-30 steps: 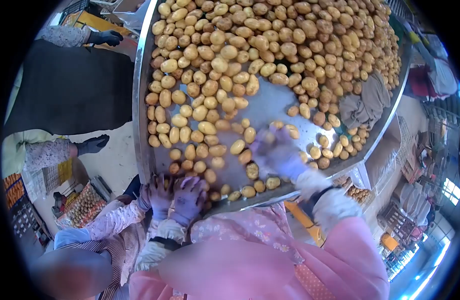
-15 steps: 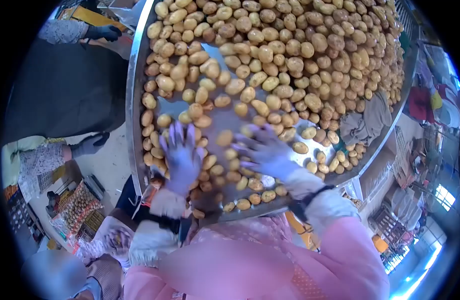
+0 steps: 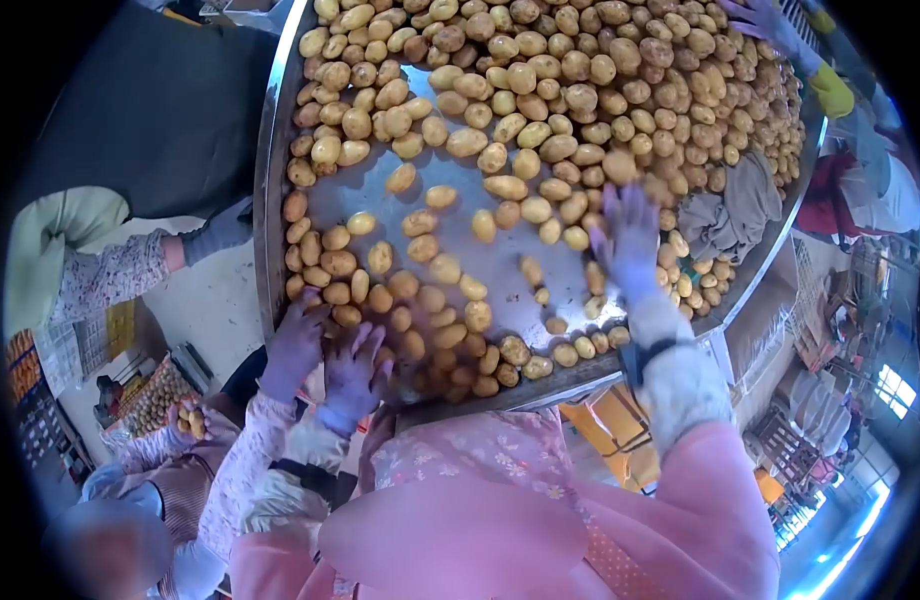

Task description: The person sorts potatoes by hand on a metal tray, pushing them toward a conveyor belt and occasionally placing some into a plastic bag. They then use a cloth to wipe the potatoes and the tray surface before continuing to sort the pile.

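Observation:
Many potatoes (image 3: 620, 70) lie on a metal table (image 3: 350, 205), heaped at the upper right and scattered thinly in the middle. My left hand (image 3: 352, 380), in a purple glove, is at the near left corner, its spread fingers over the edge of some potatoes. Touching the potatoes at the right of the thin patch is my right hand (image 3: 628, 235), gloved too, with fingers spread and nothing gripped in it. Close beside my left hand is a co-worker's gloved hand (image 3: 298, 345).
A grey cloth (image 3: 732, 212) lies on the table's right side. Another gloved hand (image 3: 765, 22) reaches in at the upper right. On the left are a co-worker's sleeved arm (image 3: 120, 270) and a dark sheet (image 3: 150, 110). A hand at lower left holds potatoes (image 3: 192, 418).
My left hand has moved back toward the near edge and my right hand away to the right. Potatoes have shifted, baring more metal. A co-worker's hand has come in beside my left hand.

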Motion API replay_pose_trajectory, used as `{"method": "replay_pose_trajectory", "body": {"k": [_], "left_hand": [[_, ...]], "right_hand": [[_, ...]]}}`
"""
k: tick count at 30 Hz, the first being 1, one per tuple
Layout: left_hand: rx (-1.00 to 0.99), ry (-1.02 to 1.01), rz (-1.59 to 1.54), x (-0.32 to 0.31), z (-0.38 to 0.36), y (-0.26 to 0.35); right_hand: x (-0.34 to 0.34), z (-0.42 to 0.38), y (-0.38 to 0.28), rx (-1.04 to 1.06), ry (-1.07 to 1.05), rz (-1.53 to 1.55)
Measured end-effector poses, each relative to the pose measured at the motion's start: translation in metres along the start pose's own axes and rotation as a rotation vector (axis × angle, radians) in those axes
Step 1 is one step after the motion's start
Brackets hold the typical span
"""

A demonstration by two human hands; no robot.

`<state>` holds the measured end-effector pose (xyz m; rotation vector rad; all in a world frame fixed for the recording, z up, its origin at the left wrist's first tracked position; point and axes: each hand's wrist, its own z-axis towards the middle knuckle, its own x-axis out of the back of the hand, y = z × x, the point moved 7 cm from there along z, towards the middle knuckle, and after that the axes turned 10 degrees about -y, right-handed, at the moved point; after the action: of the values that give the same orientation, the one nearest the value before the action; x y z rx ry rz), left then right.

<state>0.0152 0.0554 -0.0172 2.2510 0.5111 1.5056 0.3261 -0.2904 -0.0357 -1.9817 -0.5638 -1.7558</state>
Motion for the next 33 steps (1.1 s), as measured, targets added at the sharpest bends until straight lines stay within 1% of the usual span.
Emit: {"method": "replay_pose_trajectory", "body": {"k": [1,2,3,4,6,8,9,10,11,12,13,14,15,17,18,19,20,21,22,24,26,28,29,30,31,32,33], "left_hand": [[0.063,0.033,-0.056,0.015,0.019,0.003],[0.029,0.173,-0.066,0.03,0.044,0.01],[-0.003,0.309,-0.082,0.044,0.076,0.016],[-0.035,0.398,-0.093,0.062,0.109,0.024],[-0.042,0.576,-0.213,0.085,0.172,0.018],[-0.063,0.573,-0.117,0.094,0.219,0.02],[-0.067,0.569,-0.126,0.086,0.215,0.02],[-0.069,0.446,0.039,0.069,0.209,0.021],[-0.072,0.322,0.205,0.051,0.201,0.023],[-0.022,0.224,0.243,0.039,0.182,0.022],[0.024,0.128,0.285,0.028,0.157,0.024],[0.06,0.147,0.236,0.026,0.131,0.03],[0.099,0.163,0.185,0.023,0.107,0.04],[0.039,-0.084,0.253,0.007,0.081,0.076],[-0.124,-0.323,0.198,0.001,0.079,0.109],[-0.287,-0.562,0.142,-0.005,0.07,0.135],[-0.454,-0.222,0.039,-0.035,0.048,0.118],[-0.413,-0.231,0.039,-0.037,0.041,0.105],[-0.375,-0.247,0.037,-0.037,0.034,0.092],[-0.211,-0.205,0.104,-0.027,0.011,0.055],[-0.227,-0.185,0.144,-0.012,-0.013,0.023],[-0.109,-0.112,0.16,0.002,-0.022,0.003],[-0.104,-0.113,0.161,0.004,-0.012,0.005],[-0.033,0.071,0.136,0.018,0.008,0.006],[0.038,0.251,0.11,0.032,0.028,0.008],[-0.028,0.214,-0.013,0.038,0.059,0.02],[-0.095,0.173,-0.14,0.044,0.092,0.036]], "right_hand": [[0.002,0.038,0.003,-0.116,-0.012,0.094],[0.014,0.071,-0.01,-0.236,-0.03,0.187],[0.025,0.098,-0.035,-0.278,0.012,0.106],[0.035,0.112,-0.062,-0.318,0.045,0.02],[0.042,0.114,-0.104,-0.366,-0.146,0.086],[0.007,0.065,-0.152,0.127,-0.118,0.09],[-0.005,0.023,-0.159,0.245,-0.149,0.131],[-0.004,-0.018,-0.157,0.366,-0.18,0.172],[0.003,-0.045,-0.138,0.421,-0.245,0.228],[0.01,-0.069,-0.113,0.476,-0.302,0.286],[0.014,-0.087,-0.073,0.277,-0.41,0.162],[0.017,-0.097,-0.042,0.079,-0.513,0.039],[0.006,-0.096,-0.043,0.076,-0.51,0.039],[-0.008,-0.097,-0.009,-0.584,-0.177,0.055],[-0.011,-0.088,-0.048,-0.54,-0.157,-0.066],[-0.019,-0.076,-0.083,-0.424,-0.297,0.093],[-0.013,-0.072,-0.13,-0.348,-0.623,-0.037],[-0.03,-0.092,-0.167,-0.139,-0.414,0.245],[-0.016,-0.105,-0.191,0.052,-0.532,0.271],[-0.018,-0.137,-0.174,0.332,-0.581,0.4],[-0.031,-0.113,-0.102,0.196,-0.409,0.074],[-0.019,-0.042,-0.031,0.094,-0.116,0.194],[-0.007,0.003,-0.024,-0.033,-0.047,0.185],[0.01,0.045,-0.031,-0.162,0.02,0.176],[0.025,0.078,-0.051,-0.215,0.103,0.168],[0.034,0.097,-0.074,-0.272,0.185,0.158],[0.031,0.102,-0.096,-0.204,0.144,0.157]]}}
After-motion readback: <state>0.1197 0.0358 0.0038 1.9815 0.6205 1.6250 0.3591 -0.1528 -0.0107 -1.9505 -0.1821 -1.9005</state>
